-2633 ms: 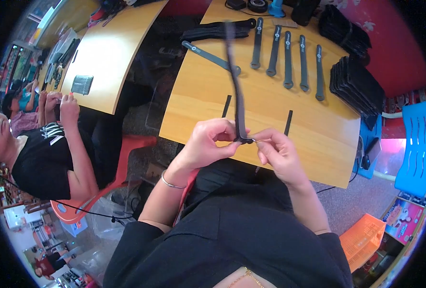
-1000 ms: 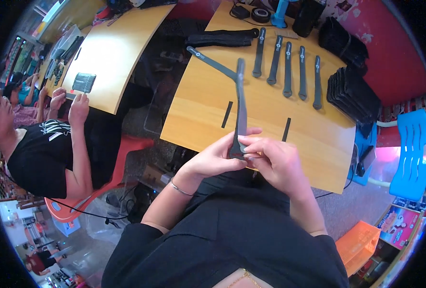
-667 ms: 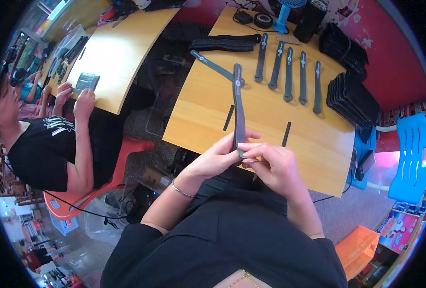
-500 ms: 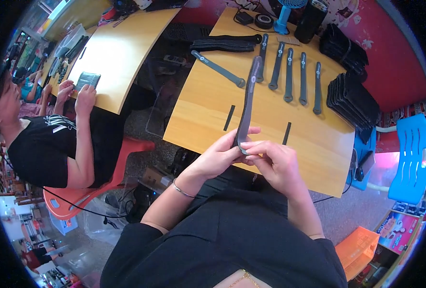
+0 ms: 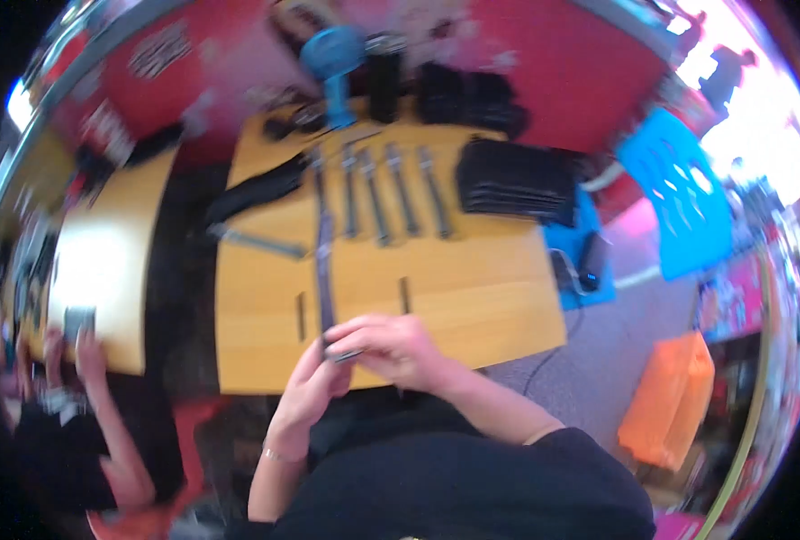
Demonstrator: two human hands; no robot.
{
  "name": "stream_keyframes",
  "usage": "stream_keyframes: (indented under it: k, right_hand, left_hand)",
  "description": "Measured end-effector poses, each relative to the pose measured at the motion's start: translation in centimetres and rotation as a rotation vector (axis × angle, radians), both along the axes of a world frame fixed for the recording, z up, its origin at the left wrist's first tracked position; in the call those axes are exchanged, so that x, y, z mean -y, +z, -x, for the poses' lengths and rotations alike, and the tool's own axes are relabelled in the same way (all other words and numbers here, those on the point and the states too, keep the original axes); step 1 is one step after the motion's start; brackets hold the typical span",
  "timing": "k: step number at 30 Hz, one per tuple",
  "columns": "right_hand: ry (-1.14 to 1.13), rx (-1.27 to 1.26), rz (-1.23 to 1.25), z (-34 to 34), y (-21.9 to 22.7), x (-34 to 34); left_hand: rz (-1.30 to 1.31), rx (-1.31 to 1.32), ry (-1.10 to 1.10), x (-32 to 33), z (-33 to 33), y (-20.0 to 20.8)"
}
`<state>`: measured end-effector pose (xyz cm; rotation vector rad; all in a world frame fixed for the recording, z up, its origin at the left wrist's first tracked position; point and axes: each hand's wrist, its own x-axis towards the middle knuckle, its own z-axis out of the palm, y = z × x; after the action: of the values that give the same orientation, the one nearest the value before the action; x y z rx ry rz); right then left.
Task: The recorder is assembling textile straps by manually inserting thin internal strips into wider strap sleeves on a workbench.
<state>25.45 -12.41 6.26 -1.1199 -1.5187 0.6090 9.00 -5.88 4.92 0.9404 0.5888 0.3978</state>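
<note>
A long dark grey strap (image 5: 324,279) stands up from my hands, its upper part reaching over the table. My left hand (image 5: 308,396) is closed around its lower part. Across from it, my right hand (image 5: 395,349) pinches the strap's near end, and a short dark piece of that end sticks out under the fingers. Motion blur hides the exact finger positions. Beyond my hands, several similar straps (image 5: 402,193) lie side by side on the wooden table (image 5: 472,306), and one more strap (image 5: 260,241) lies slantwise at the left.
Two thin black strips (image 5: 405,295) lie near my hands. Black stacks (image 5: 517,180) stand at the back right, near a blue fan (image 5: 337,76). A blue chair (image 5: 679,193) and an orange crate (image 5: 668,400) are at the right. A co-worker's arm (image 5: 103,405) shows at the left.
The whole view has swung to the right, so the table now sits further left and the picture is blurred. Both hands still hold the strap.
</note>
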Motion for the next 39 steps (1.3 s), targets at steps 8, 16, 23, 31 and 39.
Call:
stream_keyframes:
  k: [8, 16, 23, 31, 39]
  right_hand:
    - [0.072, -0.47, 0.268, -1.1, 0.5, 0.4]
    - [-0.152, -0.802, 0.277, -5.3, 3.5, 0.2]
    - [-0.383, -0.759, 0.053, -11.8, 6.3, 1.0]
    - [-0.619, -0.894, -0.361, -15.9, 10.2, 2.3]
    - [-0.405, -0.433, -0.088, -11.2, 12.0, 1.1]
  left_hand:
    - [-0.133, 0.074, -0.142, 0.0, 0.1, 1.0]
    - [-0.106, -0.107, -0.291, -0.5, 2.5, 1.6]
    - [-0.157, -0.177, -0.364, -2.0, 6.0, 0.7]
    - [-0.175, -0.273, -0.174, -3.0, 8.5, -0.1]
    - [0.103, 0.056, 0.305, -4.6, 12.1, -1.9]
